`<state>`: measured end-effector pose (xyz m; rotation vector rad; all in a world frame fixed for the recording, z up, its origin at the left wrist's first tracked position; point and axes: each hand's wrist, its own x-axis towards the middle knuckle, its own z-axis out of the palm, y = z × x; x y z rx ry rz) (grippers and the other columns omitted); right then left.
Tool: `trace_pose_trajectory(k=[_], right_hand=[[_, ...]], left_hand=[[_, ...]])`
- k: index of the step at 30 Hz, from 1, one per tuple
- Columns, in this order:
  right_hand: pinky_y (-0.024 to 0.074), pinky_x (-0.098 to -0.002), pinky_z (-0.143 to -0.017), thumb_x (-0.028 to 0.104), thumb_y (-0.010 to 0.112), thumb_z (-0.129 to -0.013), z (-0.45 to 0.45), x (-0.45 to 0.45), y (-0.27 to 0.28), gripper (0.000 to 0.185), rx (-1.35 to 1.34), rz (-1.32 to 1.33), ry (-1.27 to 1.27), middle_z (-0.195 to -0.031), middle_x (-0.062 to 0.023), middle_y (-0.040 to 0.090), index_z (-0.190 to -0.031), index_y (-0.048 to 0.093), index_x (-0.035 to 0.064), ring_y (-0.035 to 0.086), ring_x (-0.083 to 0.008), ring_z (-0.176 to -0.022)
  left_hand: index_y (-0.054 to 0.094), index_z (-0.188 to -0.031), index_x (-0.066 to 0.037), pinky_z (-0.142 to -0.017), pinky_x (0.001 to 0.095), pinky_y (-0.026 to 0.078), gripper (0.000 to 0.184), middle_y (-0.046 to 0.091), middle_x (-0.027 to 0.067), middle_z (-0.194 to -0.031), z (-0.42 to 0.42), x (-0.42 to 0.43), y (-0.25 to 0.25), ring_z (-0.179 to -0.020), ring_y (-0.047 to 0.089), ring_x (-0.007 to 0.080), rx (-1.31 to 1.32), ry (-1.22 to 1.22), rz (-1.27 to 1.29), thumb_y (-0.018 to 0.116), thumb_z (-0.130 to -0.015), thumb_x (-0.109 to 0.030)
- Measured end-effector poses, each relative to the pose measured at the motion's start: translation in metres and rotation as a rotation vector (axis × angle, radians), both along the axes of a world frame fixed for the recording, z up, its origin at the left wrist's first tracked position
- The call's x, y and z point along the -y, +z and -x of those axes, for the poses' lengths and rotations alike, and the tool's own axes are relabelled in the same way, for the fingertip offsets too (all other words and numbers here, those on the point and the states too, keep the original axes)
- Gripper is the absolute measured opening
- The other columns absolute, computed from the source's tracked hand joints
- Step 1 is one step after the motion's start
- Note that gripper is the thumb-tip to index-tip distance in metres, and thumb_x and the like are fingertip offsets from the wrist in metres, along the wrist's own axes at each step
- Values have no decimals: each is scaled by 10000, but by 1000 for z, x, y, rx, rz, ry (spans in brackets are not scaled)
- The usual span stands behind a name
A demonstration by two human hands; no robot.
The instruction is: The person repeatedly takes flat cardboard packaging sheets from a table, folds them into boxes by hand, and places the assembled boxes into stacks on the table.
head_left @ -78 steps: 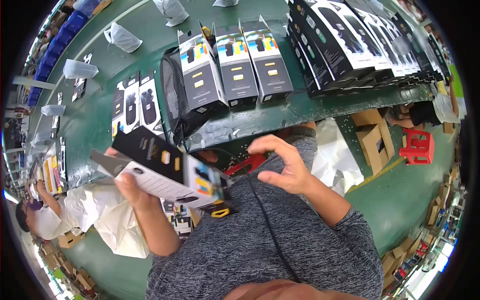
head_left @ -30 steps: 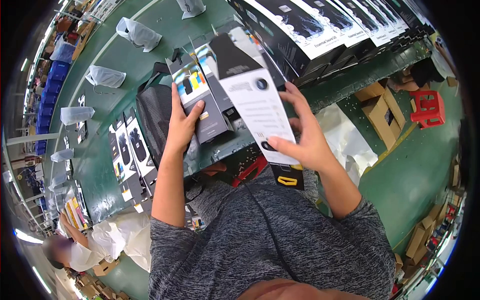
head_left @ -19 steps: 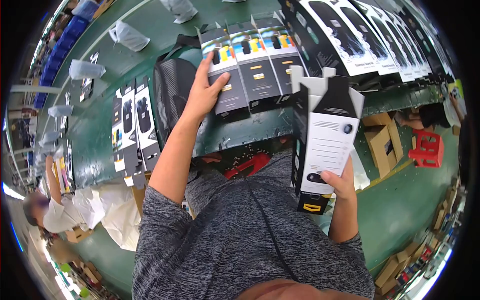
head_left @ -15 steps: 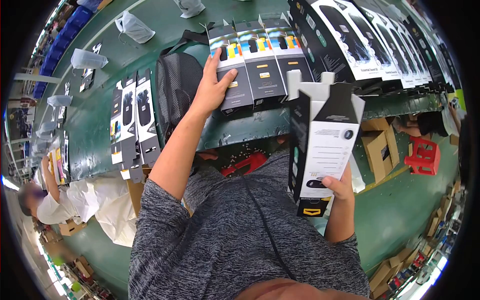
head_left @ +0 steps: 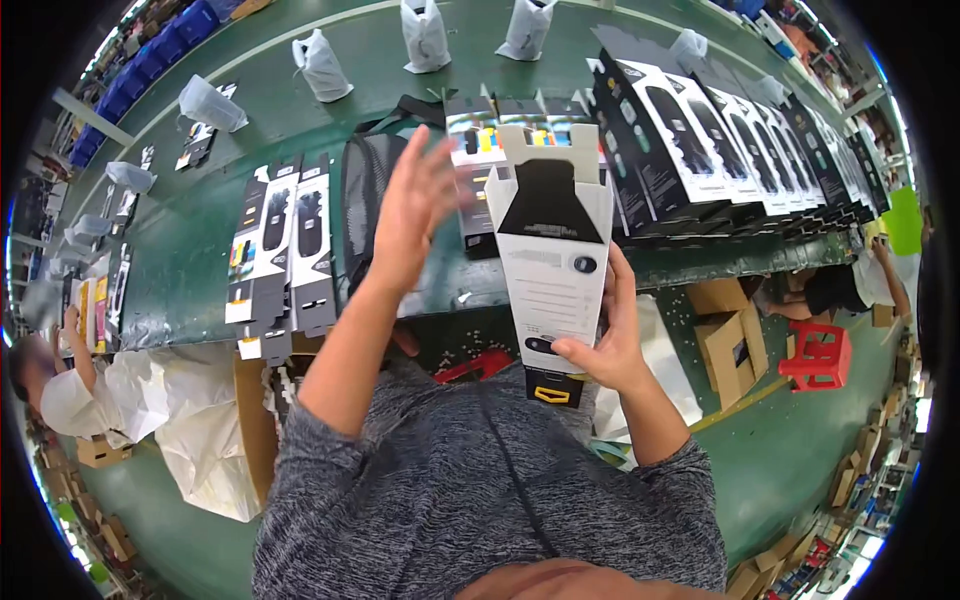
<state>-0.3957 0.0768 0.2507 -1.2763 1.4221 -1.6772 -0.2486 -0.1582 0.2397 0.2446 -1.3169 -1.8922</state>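
Observation:
My right hand (head_left: 612, 335) is wrapped round the lower part of a white and black box (head_left: 550, 285), held upright in front of me. The box's top flaps stand open, and a yellow tab shows at its bottom. My left hand (head_left: 412, 210) is raised with its fingers apart, slightly blurred, holding nothing. It is just left of the row of boxes with colourful prints (head_left: 478, 140) at the table's edge. The held box partly hides that row.
A black mesh bag (head_left: 368, 185) lies left of the row. Flat boxes (head_left: 312, 240) lie farther left. Stacked black and white boxes (head_left: 690, 150) fill the right. Wrapped items (head_left: 322, 65) stand behind. A red stool (head_left: 818, 355) and co-workers are beyond the table.
My left hand has come off the left box of the row and lifted. The held box has moved left, now in front of the row. The camera's view has shifted.

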Motion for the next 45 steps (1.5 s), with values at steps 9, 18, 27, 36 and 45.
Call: trace_pose_trajectory(k=[9, 18, 27, 36, 45], right_hand=[[353, -438, -1167, 254, 983, -641, -50, 19, 1, 1264, -342, 74, 170, -1522, -230, 400, -1589, 193, -20, 449, -332, -1406], [347, -431, -1159, 200, 917, -709, -50, 36, 39, 1169, -159, 25, 350, -1531, -211, 414, -1603, 192, 1, 464, -311, -1396], [524, -478, -962, 171, 939, -649, -34, 52, 94, 687, -528, 469, 305, -1232, -167, 603, -1243, 602, 87, 604, -408, -1232], [466, -553, -1042, 487, 772, -798, -48, 50, 55, 681, -295, 532, 261, -1320, -203, 621, -1349, 603, 124, 516, -508, -1312], [372, -610, -1115, 605, 415, -1024, -62, 35, 52, 560, -476, 354, 211, -1483, -265, 481, -1321, 669, 203, 429, -538, -1382]], left_hand=[[175, -1617, 9, -1163, 392, 360, 1249, 335, 168, -1625, -88, -72, 22, -1440, 431, 249, -61, -13, -8, 949, -705, -352], [367, -1478, -28, -1110, 395, 408, 1001, 463, 154, -1462, -95, -73, 50, -1317, 507, 253, -64, 42, 321, 954, -698, -249], [545, -1266, -80, -1059, 406, 449, 783, 476, 178, -1380, -87, -70, 67, -1254, 533, 286, 40, 149, 731, 979, -649, -291], [563, -1354, -132, -973, 530, 483, 806, 553, 68, -1032, -92, -80, 72, -1124, 570, 397, 69, 108, 924, 940, -666, -320], [726, -1194, -296, -960, 454, 486, 560, 556, 42, -1093, -95, -98, 86, -1138, 547, 325, 159, 135, 954, 918, -677, -201]])
